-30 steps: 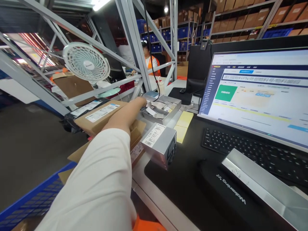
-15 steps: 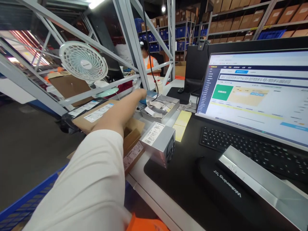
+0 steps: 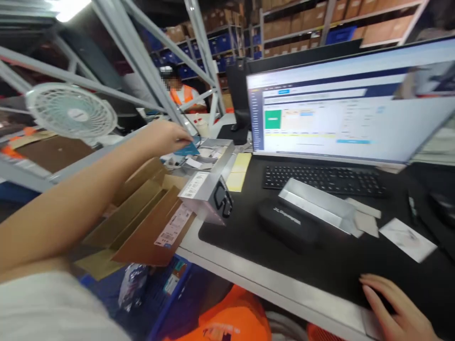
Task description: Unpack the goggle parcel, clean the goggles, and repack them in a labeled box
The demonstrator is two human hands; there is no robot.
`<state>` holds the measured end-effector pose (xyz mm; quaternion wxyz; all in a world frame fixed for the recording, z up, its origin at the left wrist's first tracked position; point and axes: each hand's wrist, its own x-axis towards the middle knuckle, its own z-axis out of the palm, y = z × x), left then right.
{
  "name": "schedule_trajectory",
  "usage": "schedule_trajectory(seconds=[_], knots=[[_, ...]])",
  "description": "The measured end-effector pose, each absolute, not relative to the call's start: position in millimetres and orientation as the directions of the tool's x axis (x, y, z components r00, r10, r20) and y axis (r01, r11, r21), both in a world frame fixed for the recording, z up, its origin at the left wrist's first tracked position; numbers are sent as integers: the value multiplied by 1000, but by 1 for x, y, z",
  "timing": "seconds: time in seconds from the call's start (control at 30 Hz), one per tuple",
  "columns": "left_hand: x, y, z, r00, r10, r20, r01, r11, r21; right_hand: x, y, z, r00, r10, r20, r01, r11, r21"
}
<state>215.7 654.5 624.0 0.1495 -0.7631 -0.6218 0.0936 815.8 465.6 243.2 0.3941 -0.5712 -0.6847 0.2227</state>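
Note:
My left hand point(image 3: 169, 137) reaches out at the end of a stretched arm, its fingers curled together just above a blue packet point(image 3: 188, 148). What the fingertips hold, if anything, is hidden. Beside it sits a silver tray point(image 3: 225, 154) with papers and small pieces in it. My right hand point(image 3: 398, 308) rests at the front edge of the black mat point(image 3: 327, 274), fingers stretched out and nothing in them. A silver box with a printed label point(image 3: 209, 196) stands on the mat's left edge. Near the middle lie a black zip case point(image 3: 287, 222) and an open silver box part point(image 3: 316, 203).
An open cardboard carton point(image 3: 142, 227) stands left of the table above a blue crate point(image 3: 170, 293). Yellow sheets point(image 3: 239, 173), a keyboard point(image 3: 320, 180), a monitor point(image 3: 320, 104) and a white card point(image 3: 408, 239) are on the table. A fan point(image 3: 71, 113) and metal struts flank the left; a person in an orange vest point(image 3: 185, 97) is behind.
The view has swung right and down, and my right hand has come into sight. My left hand still reaches by the tray, with more of its back and fingers showing.

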Motion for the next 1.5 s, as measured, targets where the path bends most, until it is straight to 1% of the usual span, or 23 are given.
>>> schedule_trajectory(seconds=[0.03,0.07,0.13,0.17,0.2,0.27,0.4,0.43,0.5,0.53,0.6,0.67,0.7,0.8,0.87,0.97,1.0,1.13,1.23,1.3,1.37,1.43,1.5], knots=[[238,643,627,326,939,109,903,-275,-329,815,463,245,-47,963,267,609,240,-756],[263,633,630,429,892,139,871,-368,-325,814,461,249,-50,964,262,606,238,-759],[322,615,628,591,795,138,785,-527,-327,810,462,257,-54,958,281,590,258,-765],[354,608,623,655,749,103,736,-600,-314,808,463,260,-60,953,295,579,274,-768],[387,603,616,695,715,68,699,-652,-293,806,464,263,-69,948,310,568,293,-769],[450,600,593,761,647,43,635,-729,-256,804,464,268,-90,935,344,545,335,-768],[534,615,523,831,550,84,546,-777,-313,802,464,274,-139,915,378,511,393,-764],[545,620,504,831,550,86,547,-777,-312,802,464,275,-148,914,377,506,397,-765],[556,628,470,791,605,92,606,-756,-247,802,463,277,-161,916,367,504,396,-768],[557,630,457,756,649,86,652,-735,-188,802,463,279,-165,918,360,505,392,-769],[552,629,437,681,732,26,732,-680,-43,802,463,281,-175,922,346,506,386,-771],[539,625,428,638,769,-27,768,-634,92,802,462,283,-185,921,342,500,388,-775],[530,622,427,628,778,-15,772,-620,139,802,462,284,-188,920,344,494,391,-776],[496,607,424,555,817,157,792,-577,200,803,462,282,-196,915,352,483,402,-778],[473,594,419,445,858,256,836,-501,225,803,462,280,-196,916,349,485,400,-777],[447,568,405,269,912,308,874,-366,319,803,462,277,-183,924,336,496,382,-779],[441,559,398,241,924,296,870,-341,357,802,462,276,-178,926,332,499,376,-781],[425,544,370,216,958,191,798,-286,531,802,464,275,-167,930,328,501,366,-784],[414,556,353,138,988,76,645,-148,749,802,465,275,-163,933,320,513,357,-780],[408,570,348,137,991,-1,520,-71,851,802,465,277,-159,936,315,532,350,-771],[405,583,347,175,984,-19,481,-69,874,798,465,282,-168,938,302,557,344,-756],[406,595,351,206,979,0,508,-107,855,790,468,294,-215,940,266,577,342,-741],[411,604,355,220,975,14,526,-131,840,775,477,309,-278,940,196,611,331,-719]])
